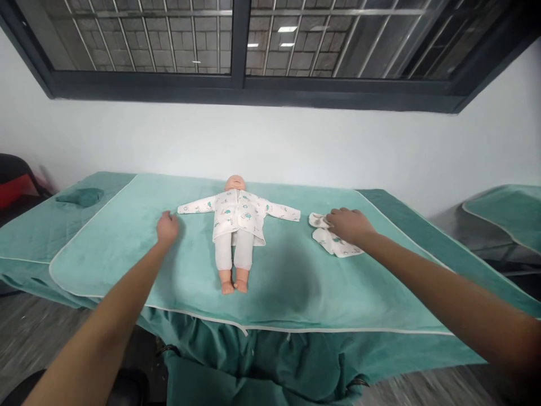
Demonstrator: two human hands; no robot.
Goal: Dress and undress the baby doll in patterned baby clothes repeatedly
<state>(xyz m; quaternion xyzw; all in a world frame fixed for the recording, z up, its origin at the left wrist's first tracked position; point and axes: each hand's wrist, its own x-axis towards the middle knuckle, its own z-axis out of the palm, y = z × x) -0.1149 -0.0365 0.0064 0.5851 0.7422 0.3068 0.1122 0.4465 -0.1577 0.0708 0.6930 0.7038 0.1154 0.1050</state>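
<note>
A baby doll [226,276] lies on its back on the green mat, legs toward me. It wears a white printed baby jacket [228,217] with both sleeves spread out and white trousers [243,251]. My left hand [168,228] is loosely closed beside the end of the left-hand sleeve, apart from it, with nothing visible in it. To the right of the doll, my right hand [349,224] has its fingers closed on folded white printed baby clothing [332,243]. The hand covers part of that cloth, and its fingertips are partly hidden.
The light green mat [127,248] with white piping covers a bed against the white wall [296,146]. A dark-framed barred window [239,51] is above. A small dark green cushion [80,197] lies far left, near a black and red chair [19,183]. Another green-covered surface [507,214] stands right.
</note>
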